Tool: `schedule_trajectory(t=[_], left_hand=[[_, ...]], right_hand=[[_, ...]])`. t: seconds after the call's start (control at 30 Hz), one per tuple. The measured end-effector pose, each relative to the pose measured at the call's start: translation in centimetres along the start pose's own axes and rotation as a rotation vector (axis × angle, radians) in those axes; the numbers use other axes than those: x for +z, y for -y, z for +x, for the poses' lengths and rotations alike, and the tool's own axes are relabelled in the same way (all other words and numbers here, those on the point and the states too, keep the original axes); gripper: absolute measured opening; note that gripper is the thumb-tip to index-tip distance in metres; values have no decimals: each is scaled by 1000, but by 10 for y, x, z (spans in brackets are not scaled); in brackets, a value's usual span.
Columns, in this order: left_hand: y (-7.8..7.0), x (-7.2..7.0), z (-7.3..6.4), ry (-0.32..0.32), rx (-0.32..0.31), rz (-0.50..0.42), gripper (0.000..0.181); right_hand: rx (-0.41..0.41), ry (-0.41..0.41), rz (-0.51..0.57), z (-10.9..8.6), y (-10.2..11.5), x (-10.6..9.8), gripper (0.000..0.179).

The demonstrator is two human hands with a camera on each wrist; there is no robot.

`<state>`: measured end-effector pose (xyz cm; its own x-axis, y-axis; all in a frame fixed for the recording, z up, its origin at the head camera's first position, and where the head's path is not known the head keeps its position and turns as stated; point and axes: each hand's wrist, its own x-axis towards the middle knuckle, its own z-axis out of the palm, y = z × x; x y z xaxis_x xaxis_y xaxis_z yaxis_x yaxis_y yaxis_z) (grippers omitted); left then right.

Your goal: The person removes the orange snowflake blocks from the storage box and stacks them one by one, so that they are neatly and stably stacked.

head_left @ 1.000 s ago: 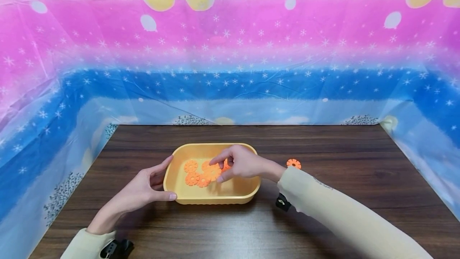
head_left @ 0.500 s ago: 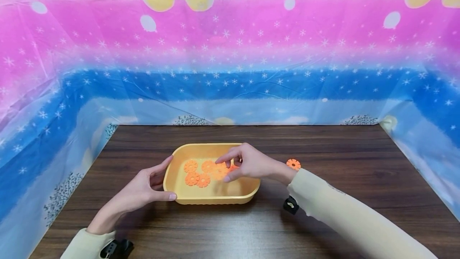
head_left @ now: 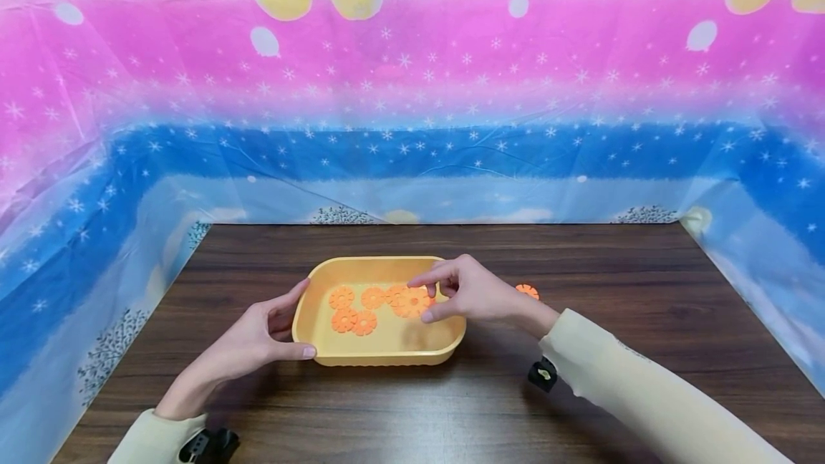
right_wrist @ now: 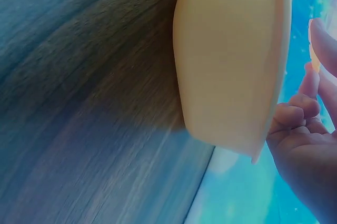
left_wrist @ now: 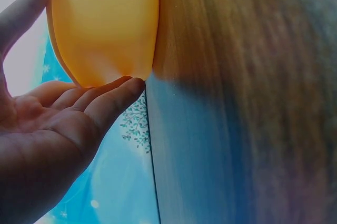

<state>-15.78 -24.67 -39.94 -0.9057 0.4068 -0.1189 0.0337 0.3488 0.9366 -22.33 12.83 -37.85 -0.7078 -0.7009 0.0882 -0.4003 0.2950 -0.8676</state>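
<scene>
A yellow plastic bin [head_left: 380, 359] stands on the table with several orange notched flower-shaped discs [head_left: 341, 298] lying inside. My left hand [head_left: 261, 335] holds the bin's left end, thumb at the front corner and fingers along the outer side; the left wrist view shows those fingers [left_wrist: 113, 98] against the end wall. Above the bin's right half, my right hand [head_left: 473, 292] pinches one orange disc [head_left: 414, 302] between thumb and index finger. In the right wrist view this disc [right_wrist: 314, 58] appears edge-on past the bin's rim, and the other fingers are curled.
Another orange disc [head_left: 528, 291] lies on the dark wood table [head_left: 619, 271] to the right of the bin, partly hidden behind the right wrist. A pink and blue patterned cloth [head_left: 412, 142] encloses the table's back and sides.
My right hand has moved to the right across the bin, carrying the pinched disc with it and uncovering discs below. The left hand and the bin stay where they were.
</scene>
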Motion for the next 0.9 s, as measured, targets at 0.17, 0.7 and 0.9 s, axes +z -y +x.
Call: schedule_trajectory(t=[0.17,0.7,0.9], left_hand=[[0,0,0,5,0,-5,108],[0,0,0,7,-7,-14,109],[0,0,0,12,-9,-22,109]], right_hand=[[2,-31,-19,-9,-1,-6,48],[53,-97,-18,-37,-15,-25,48],[68,-124,-29,-47,-20,-32,50]])
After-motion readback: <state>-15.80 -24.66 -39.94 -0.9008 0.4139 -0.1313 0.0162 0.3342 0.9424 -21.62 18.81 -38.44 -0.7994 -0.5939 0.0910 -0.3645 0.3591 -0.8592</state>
